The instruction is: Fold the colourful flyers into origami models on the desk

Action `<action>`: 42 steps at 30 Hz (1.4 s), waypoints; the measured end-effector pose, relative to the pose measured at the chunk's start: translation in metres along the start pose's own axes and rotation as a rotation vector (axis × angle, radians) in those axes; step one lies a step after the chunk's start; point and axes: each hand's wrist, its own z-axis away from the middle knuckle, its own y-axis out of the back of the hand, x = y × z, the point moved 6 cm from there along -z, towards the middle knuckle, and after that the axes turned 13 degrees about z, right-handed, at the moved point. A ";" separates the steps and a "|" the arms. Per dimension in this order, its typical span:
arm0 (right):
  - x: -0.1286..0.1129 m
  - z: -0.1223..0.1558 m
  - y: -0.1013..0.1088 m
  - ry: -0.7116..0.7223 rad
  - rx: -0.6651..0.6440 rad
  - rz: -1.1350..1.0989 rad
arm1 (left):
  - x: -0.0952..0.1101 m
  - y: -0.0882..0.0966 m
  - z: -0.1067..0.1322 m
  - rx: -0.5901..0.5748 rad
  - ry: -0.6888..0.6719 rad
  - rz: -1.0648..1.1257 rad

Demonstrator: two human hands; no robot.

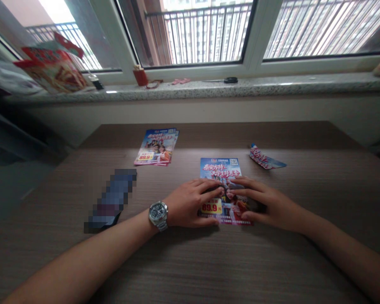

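A printed flyer (220,169) lies flat on the table, blue at the top and red towards the bottom, with a yellow 89.9 price box. My left hand (194,200), wearing a metal watch (158,215) at the wrist, rests over the flyer's left side with fingers stretched out. From the right, my right hand (262,202) touches the flyer with its fingers apart. Both hands cover parts of the print. Beyond the right hand is a flyer folded into a narrow pointed shape (266,159).
A small stack of similar flyers (158,147) lies at the back left of the table (190,266). Nearer, a dark pixelated object (112,200) lies by my left forearm. The windowsill (196,89) holds scissors (229,80), a small red container (140,77) and a red food bag (58,69).
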 end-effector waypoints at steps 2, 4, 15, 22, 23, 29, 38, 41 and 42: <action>-0.003 0.000 -0.001 0.023 -0.029 -0.023 | 0.000 0.000 0.000 -0.003 0.002 -0.006; -0.005 0.001 -0.001 0.034 -0.041 -0.036 | 0.000 0.000 0.000 -0.005 0.002 -0.010; -0.004 -0.001 -0.002 0.032 -0.013 -0.068 | -0.001 0.001 -0.002 0.004 -0.003 0.005; -0.004 -0.002 0.000 0.026 -0.017 -0.090 | -0.001 0.004 -0.001 0.010 -0.026 0.035; -0.004 -0.002 0.001 0.019 -0.013 -0.096 | 0.000 0.005 -0.001 0.011 -0.036 0.035; -0.001 -0.001 0.004 -0.026 0.013 -0.161 | 0.003 0.006 0.000 0.009 -0.121 0.022; -0.001 0.001 0.006 -0.010 -0.034 -0.204 | -0.006 0.004 0.003 -0.013 -0.073 -0.019; 0.000 0.004 0.008 0.001 -0.037 -0.213 | -0.007 0.004 0.003 0.006 -0.062 0.014; -0.001 0.004 0.009 0.003 -0.030 -0.212 | -0.006 0.005 0.003 0.019 -0.059 0.021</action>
